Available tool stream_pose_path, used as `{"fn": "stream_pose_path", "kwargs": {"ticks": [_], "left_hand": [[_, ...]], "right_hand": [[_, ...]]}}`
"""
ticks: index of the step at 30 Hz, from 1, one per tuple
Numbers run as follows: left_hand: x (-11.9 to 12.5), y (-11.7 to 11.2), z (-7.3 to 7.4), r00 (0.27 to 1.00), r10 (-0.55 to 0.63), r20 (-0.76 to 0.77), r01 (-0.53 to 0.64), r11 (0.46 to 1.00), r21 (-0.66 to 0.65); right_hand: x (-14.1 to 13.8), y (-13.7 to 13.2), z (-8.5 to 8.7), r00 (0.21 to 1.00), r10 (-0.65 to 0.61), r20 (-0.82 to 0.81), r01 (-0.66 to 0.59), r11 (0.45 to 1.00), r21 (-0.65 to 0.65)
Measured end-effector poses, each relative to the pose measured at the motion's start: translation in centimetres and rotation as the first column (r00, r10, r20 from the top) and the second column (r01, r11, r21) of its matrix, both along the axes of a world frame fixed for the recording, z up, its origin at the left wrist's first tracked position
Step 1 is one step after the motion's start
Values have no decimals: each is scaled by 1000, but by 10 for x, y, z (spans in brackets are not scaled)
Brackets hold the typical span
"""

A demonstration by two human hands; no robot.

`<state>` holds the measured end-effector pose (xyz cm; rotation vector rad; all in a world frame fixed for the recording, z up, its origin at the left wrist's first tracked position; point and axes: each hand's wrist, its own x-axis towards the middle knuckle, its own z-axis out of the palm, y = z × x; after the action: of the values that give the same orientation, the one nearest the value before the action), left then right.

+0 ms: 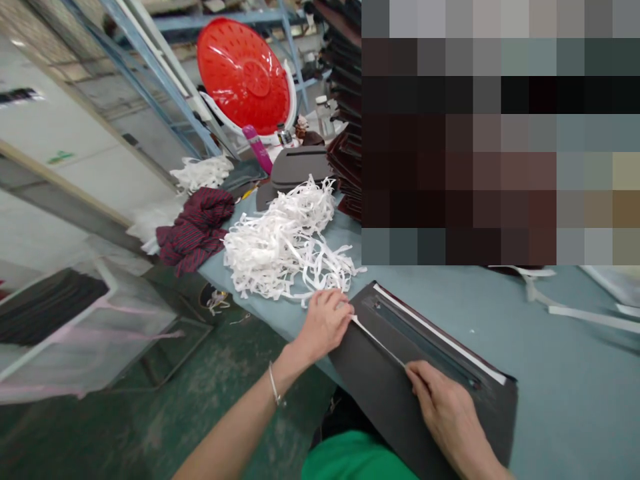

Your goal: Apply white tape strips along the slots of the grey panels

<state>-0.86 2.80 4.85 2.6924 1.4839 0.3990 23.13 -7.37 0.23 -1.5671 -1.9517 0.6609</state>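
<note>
White strip (377, 342) on dark panel (380, 393), between hands (325, 325) (450, 417)

The person's bare left forearm (235, 427) reaches up and across from the bottom of the view, a thin metal bangle (274, 385) on its wrist. The left hand (325, 325) sits at the upper corner of the dark fabric panel (400, 373), fingers curled. The right hand (447, 413) lies lower on the panel, fingers together and pointing toward the left hand.
</note>
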Motion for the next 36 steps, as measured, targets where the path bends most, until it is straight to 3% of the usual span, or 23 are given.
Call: {"fn": "stream_pose_path", "kwargs": {"ticks": [3,6,10,13,15,18,19,20,21,22,24,25,29,32,36], "left_hand": [[-11,32,-12,989,109,-98,-108,994,11],[-32,73,-15,965,236,-113,-230,971,62],[-59,115,-7,921,384,-68,-377,921,101],[-67,129,7,884,467,-7,-464,880,106],[-57,124,18,866,499,45,-500,857,122],[-19,88,30,865,438,245,-484,857,177],[-2,71,31,895,313,317,-372,917,145],[15,53,30,930,139,340,-166,985,50],[32,35,27,938,-43,344,74,994,-78],[47,19,22,921,-191,339,271,940,-208],[71,-8,6,879,-323,351,439,835,-330],[80,-17,-3,875,-342,343,456,819,-348],[94,-35,-28,904,-284,318,386,863,-327],[92,-34,-28,896,-271,352,401,834,-379],[79,-19,-16,888,-129,441,389,723,-571]], "right_hand": [[5,-11,-4,998,9,55,-11,999,47],[12,-23,-11,995,-23,98,14,995,94],[25,-33,-14,991,-22,131,8,994,105],[32,-34,-13,988,-74,132,60,992,112],[34,-32,-11,986,-96,136,80,990,115],[33,-29,-8,982,-114,151,94,986,135],[32,-28,-8,980,-122,156,100,985,142],[32,-27,-7,979,-128,158,105,984,144],[32,-26,-6,979,-127,157,105,984,143],[33,-25,-5,982,-114,152,93,986,136],[39,-24,-4,988,-75,137,60,992,113],[44,-23,-4,990,-56,129,43,993,106],[73,-19,-6,993,-45,112,31,991,127],[91,-14,-4,994,-63,90,52,992,117],[96,-9,6,991,-133,-32,133,991,-21]]}}
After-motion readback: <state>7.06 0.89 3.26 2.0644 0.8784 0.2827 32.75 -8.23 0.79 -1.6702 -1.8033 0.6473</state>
